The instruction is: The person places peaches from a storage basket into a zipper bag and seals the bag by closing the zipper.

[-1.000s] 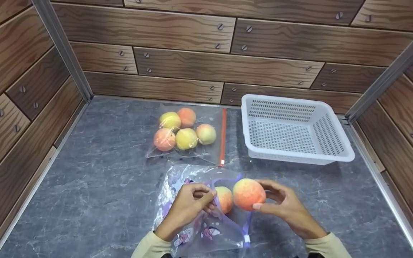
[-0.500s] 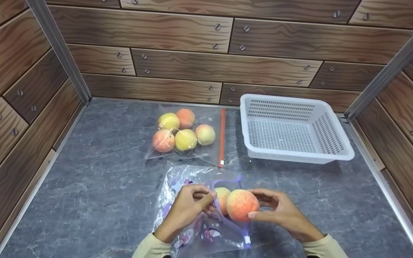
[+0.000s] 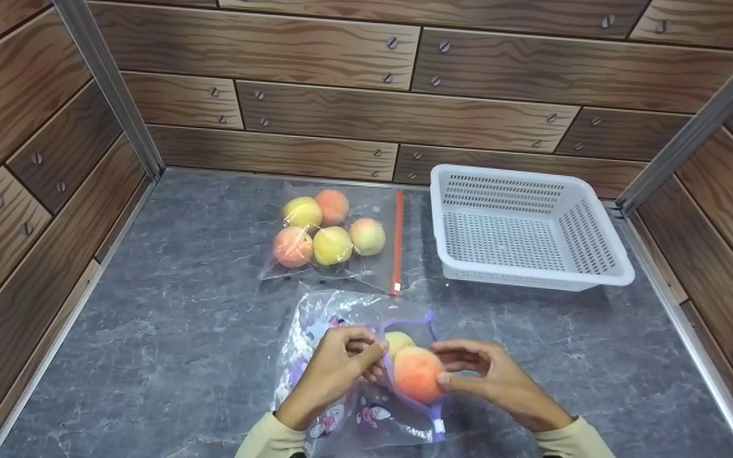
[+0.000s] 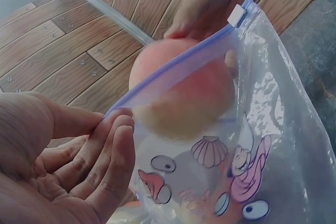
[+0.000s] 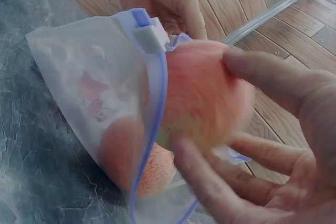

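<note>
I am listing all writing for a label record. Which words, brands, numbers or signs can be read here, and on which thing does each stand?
None: no word, number or brand can be read in any view.
Printed zip bag: only cartoon figures, shells and eyes, no letters.
Clear zip bag with the red strip: no print visible.
White basket: no label visible.
Wood-pattern walls: only drawn screws.

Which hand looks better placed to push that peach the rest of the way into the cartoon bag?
Probably the right hand: it already grips the peach at the bag mouth, while the left hand pinches the bag's rim open.
</note>
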Action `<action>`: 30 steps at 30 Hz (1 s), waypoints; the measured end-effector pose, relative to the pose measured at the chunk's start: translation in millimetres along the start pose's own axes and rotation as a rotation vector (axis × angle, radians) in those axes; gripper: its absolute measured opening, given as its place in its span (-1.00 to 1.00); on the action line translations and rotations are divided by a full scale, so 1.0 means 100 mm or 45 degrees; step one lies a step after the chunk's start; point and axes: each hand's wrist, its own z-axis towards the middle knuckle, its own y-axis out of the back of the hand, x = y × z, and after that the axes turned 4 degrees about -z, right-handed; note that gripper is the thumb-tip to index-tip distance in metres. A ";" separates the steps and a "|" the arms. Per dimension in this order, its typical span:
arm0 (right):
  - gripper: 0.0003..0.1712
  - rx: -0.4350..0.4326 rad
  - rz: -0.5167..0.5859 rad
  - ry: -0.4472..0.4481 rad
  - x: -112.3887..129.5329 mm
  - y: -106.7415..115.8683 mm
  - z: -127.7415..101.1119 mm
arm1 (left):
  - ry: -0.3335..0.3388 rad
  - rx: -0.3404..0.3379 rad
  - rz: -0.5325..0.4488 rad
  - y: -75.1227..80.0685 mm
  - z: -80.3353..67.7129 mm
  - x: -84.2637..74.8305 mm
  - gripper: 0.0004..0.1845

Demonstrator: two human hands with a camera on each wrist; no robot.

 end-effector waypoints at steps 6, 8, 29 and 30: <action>-0.49 0.059 0.133 -0.024 -0.02 0.02 -0.03 | 0.025 0.055 -0.036 -0.03 -0.01 0.03 -0.80; -0.49 0.047 0.135 -0.032 -0.02 0.03 -0.04 | 0.029 0.075 -0.043 -0.05 0.00 0.05 -0.80; -0.72 -0.278 -0.307 0.031 -0.18 -0.39 -0.46 | -0.005 0.041 -0.037 -0.03 0.02 0.08 -0.79; -0.70 -0.279 -0.282 0.036 -0.19 -0.42 -0.46 | -0.005 0.038 -0.041 -0.04 0.02 0.07 -0.79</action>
